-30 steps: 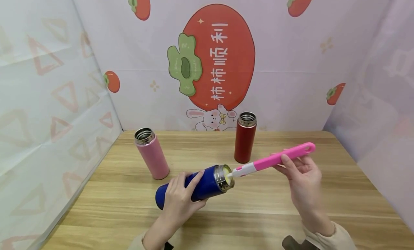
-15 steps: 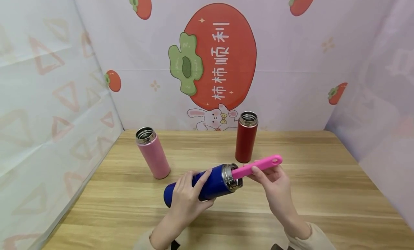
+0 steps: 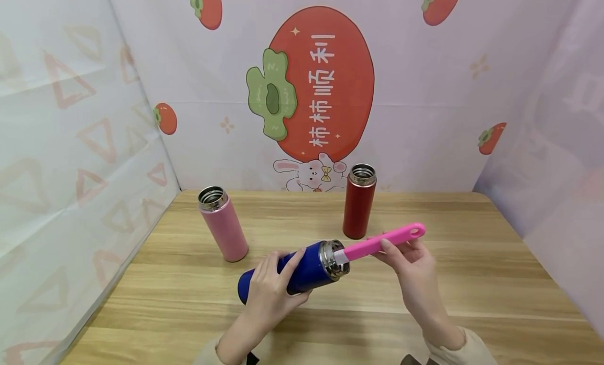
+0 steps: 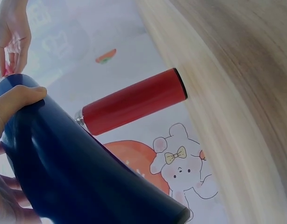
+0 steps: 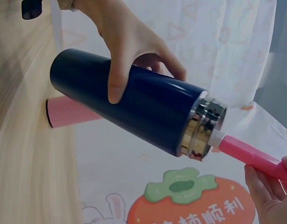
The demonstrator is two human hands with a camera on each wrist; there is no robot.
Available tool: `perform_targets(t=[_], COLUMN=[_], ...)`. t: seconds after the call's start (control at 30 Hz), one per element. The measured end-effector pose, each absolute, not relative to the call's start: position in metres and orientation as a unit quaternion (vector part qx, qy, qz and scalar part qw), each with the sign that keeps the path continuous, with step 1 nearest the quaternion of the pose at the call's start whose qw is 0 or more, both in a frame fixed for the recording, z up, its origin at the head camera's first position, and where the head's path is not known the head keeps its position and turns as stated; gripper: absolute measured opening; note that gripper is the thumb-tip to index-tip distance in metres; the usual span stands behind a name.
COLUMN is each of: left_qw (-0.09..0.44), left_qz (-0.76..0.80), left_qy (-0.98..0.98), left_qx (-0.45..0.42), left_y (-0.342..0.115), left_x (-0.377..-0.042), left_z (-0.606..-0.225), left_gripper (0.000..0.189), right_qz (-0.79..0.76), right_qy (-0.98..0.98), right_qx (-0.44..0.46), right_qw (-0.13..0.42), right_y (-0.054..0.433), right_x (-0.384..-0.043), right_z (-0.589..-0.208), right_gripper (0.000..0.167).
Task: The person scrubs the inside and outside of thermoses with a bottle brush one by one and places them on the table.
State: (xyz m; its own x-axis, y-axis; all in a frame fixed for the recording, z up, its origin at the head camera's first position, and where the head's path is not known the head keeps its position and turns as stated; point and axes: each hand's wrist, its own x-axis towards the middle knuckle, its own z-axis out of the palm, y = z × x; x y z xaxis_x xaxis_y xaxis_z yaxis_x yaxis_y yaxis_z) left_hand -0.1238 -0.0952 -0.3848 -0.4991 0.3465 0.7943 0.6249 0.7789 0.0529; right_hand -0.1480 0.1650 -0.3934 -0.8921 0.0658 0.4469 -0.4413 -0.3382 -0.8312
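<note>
My left hand (image 3: 271, 291) grips a dark blue thermos bottle (image 3: 309, 268) round its body, tilted with its open steel mouth to the right. The right wrist view shows that thermos (image 5: 134, 102) held up off the table. Between thumb and fingers, my right hand (image 3: 415, 270) holds the pink handle (image 3: 384, 243) of a bottle brush. The brush's white neck (image 3: 341, 257) enters the thermos mouth, and its head is hidden inside. In the left wrist view the thermos (image 4: 73, 154) covers most of the brush.
An open pink thermos (image 3: 224, 228) stands at the left of the wooden table (image 3: 424, 312). Toward the back, right of centre, stands an open red thermos (image 3: 359, 205). A printed cloth backdrop (image 3: 424, 118) encloses the back and both sides.
The brush has gone from the mouth deep into the blue thermos, then come back out slightly. My left hand and the thermos have shifted a little to the right overall.
</note>
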Motion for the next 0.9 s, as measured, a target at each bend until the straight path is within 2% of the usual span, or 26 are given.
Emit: perform_targets(t=[0.1,0.4,0.6,0.9], left_qw=[0.415,0.413,0.398,0.388], left_qz=[-0.169,-0.163,-0.160,-0.153], left_qy=[-0.847,-0.849,-0.857,-0.862], left_qx=[-0.287,-0.286,-0.285,-0.287], left_y=[-0.096,-0.098,-0.099,-0.103], left_x=[-0.124,-0.125,-0.123,-0.121], left_z=[-0.385,-0.387,-0.387,-0.383], left_gripper=[0.084,0.083,0.084,0.082], right_qz=[0.822,0.850,0.873,0.890], right_qy=[-0.512,-0.462,-0.415,-0.369], right_qx=[0.186,0.155,0.164,0.153], right_qw=[0.163,0.199,0.196,0.218], right_y=[0.165,0.160,0.168,0.185], right_x=[-0.145,-0.121,-0.119,-0.117], right_z=[-0.384,-0.331,-0.323,-0.316], right_gripper=[0.031,0.010,0.017,0.016])
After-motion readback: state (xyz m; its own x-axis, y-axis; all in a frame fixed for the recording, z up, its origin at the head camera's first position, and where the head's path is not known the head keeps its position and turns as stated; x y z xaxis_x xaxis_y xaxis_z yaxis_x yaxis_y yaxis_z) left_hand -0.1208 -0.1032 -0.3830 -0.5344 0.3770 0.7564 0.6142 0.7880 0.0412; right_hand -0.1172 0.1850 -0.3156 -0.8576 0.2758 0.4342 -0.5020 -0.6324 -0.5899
